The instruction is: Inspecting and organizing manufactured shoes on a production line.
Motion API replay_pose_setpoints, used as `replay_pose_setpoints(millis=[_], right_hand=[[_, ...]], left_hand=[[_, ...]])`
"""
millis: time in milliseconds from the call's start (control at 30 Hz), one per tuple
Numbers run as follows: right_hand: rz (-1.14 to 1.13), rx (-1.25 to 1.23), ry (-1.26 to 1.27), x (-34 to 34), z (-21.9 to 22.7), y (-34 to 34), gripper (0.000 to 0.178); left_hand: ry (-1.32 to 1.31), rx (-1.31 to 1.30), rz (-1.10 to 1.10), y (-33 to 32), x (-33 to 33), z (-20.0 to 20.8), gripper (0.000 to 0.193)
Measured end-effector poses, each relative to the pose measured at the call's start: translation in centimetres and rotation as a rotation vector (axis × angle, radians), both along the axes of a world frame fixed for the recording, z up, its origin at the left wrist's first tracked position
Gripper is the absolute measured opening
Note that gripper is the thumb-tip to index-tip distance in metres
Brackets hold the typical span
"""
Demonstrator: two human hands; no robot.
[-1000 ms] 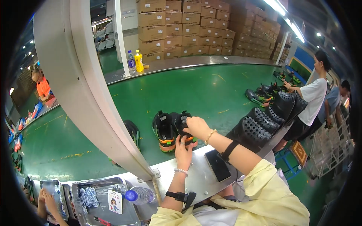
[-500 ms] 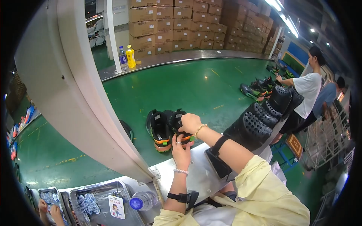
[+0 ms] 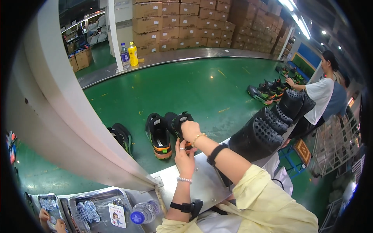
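Note:
On the green work surface stand two black sneakers with orange and green heels. My left hand (image 3: 184, 161) holds the heel of the right-hand sneaker (image 3: 175, 121) from the near side, its fingers pointing up along it. From above, my right hand (image 3: 190, 132) is bent over that sneaker's collar, fingers curled down into the opening, where their tips are hidden. The left-hand sneaker (image 3: 159, 136) stands close beside it, untouched, its opening showing a dark lining. Partly behind the white pillar is another dark shoe (image 3: 123, 139).
A white pillar (image 3: 77, 112) rises at the left. Black perforated cylinders (image 3: 258, 134) stand right of my arm. A metal tray (image 3: 103, 198) with laces and a water bottle (image 3: 145, 211) are at the near left. A co-worker (image 3: 318, 93) reaches towards several sneakers (image 3: 262, 93) at the right.
My right hand has sunk lower over the sneaker's collar, and that sneaker is turned a little. The view has shifted, so more of the dark shoe by the pillar shows.

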State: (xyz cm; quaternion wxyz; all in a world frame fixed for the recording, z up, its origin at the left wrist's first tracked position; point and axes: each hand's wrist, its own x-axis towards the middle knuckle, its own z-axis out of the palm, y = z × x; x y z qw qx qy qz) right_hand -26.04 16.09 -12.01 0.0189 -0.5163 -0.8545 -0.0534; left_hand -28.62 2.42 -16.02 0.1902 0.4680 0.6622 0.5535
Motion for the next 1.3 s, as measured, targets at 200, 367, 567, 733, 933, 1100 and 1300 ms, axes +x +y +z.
replay_pose_setpoints(millis=[200, 367, 567, 733, 933, 1100, 1300], right_hand=[[-0.047, -0.169, 0.024, -0.9, 2.9, -0.9, 0.016], [-0.033, -0.251, 0.127, -2.2, 2.5, -1.6, 0.02], [-0.131, -0.12, 0.223, -0.5, 0.5, 1.7, 0.014], [0.094, -0.188, 0.226, -2.9, 1.3, 1.0, 0.017], [0.218, -0.22, 0.075, -5.3, 2.2, -0.4, 0.027], [0.274, -0.087, 0.126, -5.7, 0.1, -1.2, 0.032], [0.227, -0.164, 0.064, -6.4, 0.6, -2.7, 0.037]], left_hand=[[-0.007, 0.069, 0.008, 0.2, -0.7, -1.1, 0.041], [-0.097, 0.135, -0.031, 0.3, -0.8, -2.4, 0.044], [-0.252, 0.127, -0.12, 0.8, 1.6, 0.3, 0.046], [-0.074, 0.162, 0.011, 1.4, -1.6, -2.6, 0.046], [-0.101, 0.18, -0.012, -0.3, -4.5, -2.4, 0.037], [0.015, 0.087, 0.004, -3.7, -6.2, -2.5, 0.041], [-0.049, -0.002, 0.033, -6.2, -5.5, -1.6, 0.045]])
